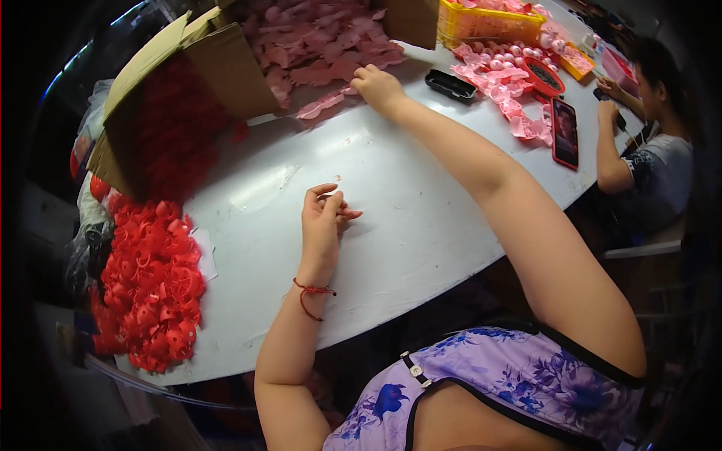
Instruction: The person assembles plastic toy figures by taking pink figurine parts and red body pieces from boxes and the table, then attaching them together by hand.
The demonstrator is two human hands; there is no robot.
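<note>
My right hand [380,89] reaches far across the table to the mouth of a box full of thin pink moulded plastic pieces [323,41]. Its fingers are bent and closed at the end of a long pink plastic piece [326,104] at the pile's near edge; the fingertips are partly hidden. Over the middle of the table, my left hand [325,214] hovers or rests with fingers loosely curled and apart. Nothing shows in it. A red cord bracelet [314,290] is round that wrist.
At left, red plastic pieces [154,286] are heaped below an open cardboard box [214,71]. Beyond my right hand are a black tray [451,86], a red bowl [543,77], a yellow basket [489,26] and a phone [565,134]. Another person [654,143] sits at right.
</note>
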